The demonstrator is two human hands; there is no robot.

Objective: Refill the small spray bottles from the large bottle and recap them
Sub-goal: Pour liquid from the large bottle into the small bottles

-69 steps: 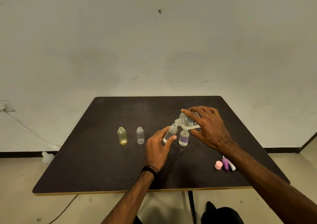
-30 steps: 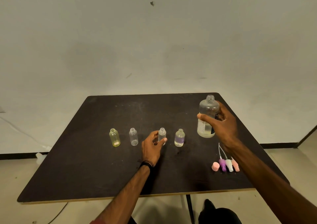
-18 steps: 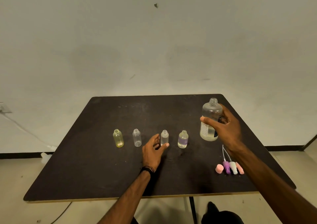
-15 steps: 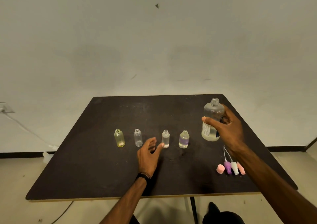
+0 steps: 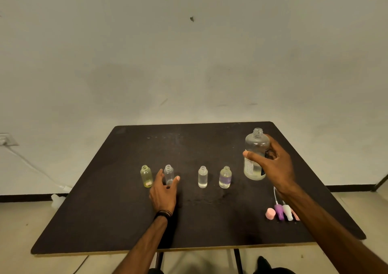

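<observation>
The large bottle (image 5: pixel 256 154) stands upright near the right edge of the table (image 5: pixel 105 210), with its open neck pointing up. A little liquid sits in its bottom part. The right hand (image 5: pixel 273 166) grips it from the near side, thumb and fingers curled round its middle. The right arm reaches in from the near right corner.

To the left of the big bottle, four small bottles stand in a row across the middle of the table. All stand upright with open necks and no caps. The purple-tinted bottle (image 5: pixel 225 177) is nearest the big bottle. Next comes a clear bottle (image 5: pixel 202 176). Then there is a gap, then a second clear bottle (image 5: pixel 168 174), and last the yellow bottle (image 5: pixel 146 176).

The left hand (image 5: pixel 164 192) is at the second clear bottle. Its thumb and fingers are spread on both sides of the bottle, loosely, and I cannot tell if they touch it. A dark band is on that wrist.

The spray caps (image 5: pixel 281 210), pink, purple and white, lie together near the right edge, closer to the person than the big bottle.
</observation>
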